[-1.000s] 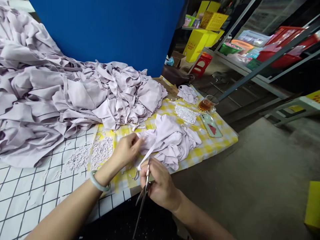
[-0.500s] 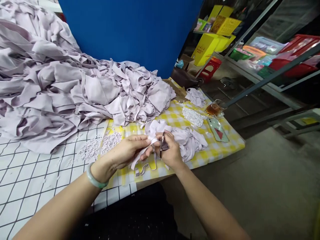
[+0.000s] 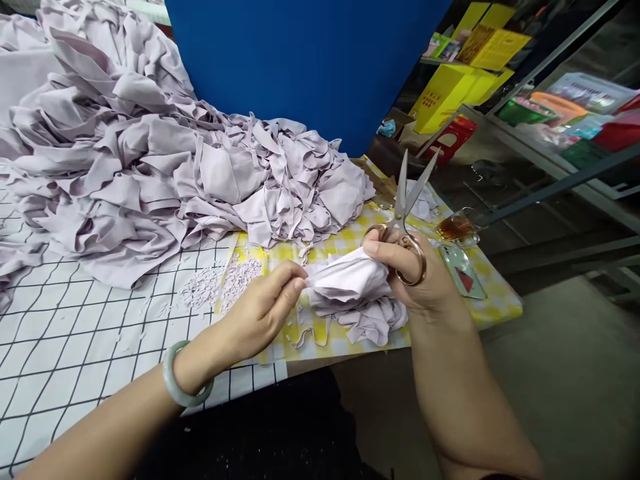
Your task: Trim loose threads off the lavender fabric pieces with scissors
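A pale lilac fabric piece point(image 3: 345, 279) is stretched between my hands above the front edge of the table. My left hand point(image 3: 263, 310), with a pale green bangle on its wrist, pinches the left end of the cloth. Scissors point(image 3: 403, 213) with copper-coloured handles hang on the fingers of my right hand point(image 3: 420, 273), their blades parted and pointing up and away. The thumb and fingers of that hand also grip the right end of the cloth. Under it, more crumpled lilac cloth point(image 3: 375, 320) rests on the yellow checked cover.
A large heap of lilac fabric point(image 3: 150, 153) fills the left and back. Small clippings point(image 3: 240, 280) lie left of my hands. At right are a glass of tea point(image 3: 455, 227) and a phone point(image 3: 463, 272). A blue panel point(image 3: 300, 60) stands behind.
My right hand has moved right and turned the scissors blades upward, away from the cloth. My hands have drawn apart, with the fabric now spread between them. The view has shifted left.
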{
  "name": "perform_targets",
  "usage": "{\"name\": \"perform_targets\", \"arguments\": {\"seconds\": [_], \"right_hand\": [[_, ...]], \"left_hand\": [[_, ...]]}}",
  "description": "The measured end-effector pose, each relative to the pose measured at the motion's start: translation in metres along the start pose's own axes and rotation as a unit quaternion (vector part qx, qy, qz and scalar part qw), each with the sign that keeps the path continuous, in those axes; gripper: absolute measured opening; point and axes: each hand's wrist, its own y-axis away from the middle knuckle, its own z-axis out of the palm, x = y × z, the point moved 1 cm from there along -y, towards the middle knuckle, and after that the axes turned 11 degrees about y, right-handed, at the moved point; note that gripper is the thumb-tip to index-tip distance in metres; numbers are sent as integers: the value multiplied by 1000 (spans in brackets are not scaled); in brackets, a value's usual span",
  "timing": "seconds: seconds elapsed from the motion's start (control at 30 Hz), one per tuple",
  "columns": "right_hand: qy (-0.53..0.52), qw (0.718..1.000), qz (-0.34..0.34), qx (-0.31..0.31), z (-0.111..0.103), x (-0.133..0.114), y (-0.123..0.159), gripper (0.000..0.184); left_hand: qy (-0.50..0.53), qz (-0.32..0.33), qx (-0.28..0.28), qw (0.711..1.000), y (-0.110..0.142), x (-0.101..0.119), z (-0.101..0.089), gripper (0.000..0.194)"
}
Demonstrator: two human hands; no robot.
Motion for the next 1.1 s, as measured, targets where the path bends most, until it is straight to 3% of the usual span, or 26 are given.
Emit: {"name": "perform_targets", "arguments": {"seconds": [0.1,0.2,0.3,0.4,0.47,0.63,0.73,0.87,1.1], "right_hand": [[29,999,18,-22,0,-1,-4,23],[58,993,49,-89,10,8,1,34],[45,978,91,-181,38,31,19,44],[-1,966,101,-238,72,59,42,51],[4,960,97,-263,87,73,55,52],[187,945,27,-266,93,75,61,45],[318,909,-52,-266,96,67,57,45],[384,870,-84,-296,109,63,55,46],[416,852,-109,-297,120,61,46,49]], "left_hand": [[44,-25,-84,995,8,14,-2,27],[113,-24,-90,989,13,26,-1,30],[207,10,-21,978,16,23,8,30],[366,-38,61,928,19,2,21,32],[411,-74,109,902,24,-16,27,33],[279,-77,219,932,50,-46,21,33],[169,-30,258,951,66,-53,15,32],[110,-2,273,956,76,-58,11,30],[63,17,260,964,78,-65,4,24]]}}
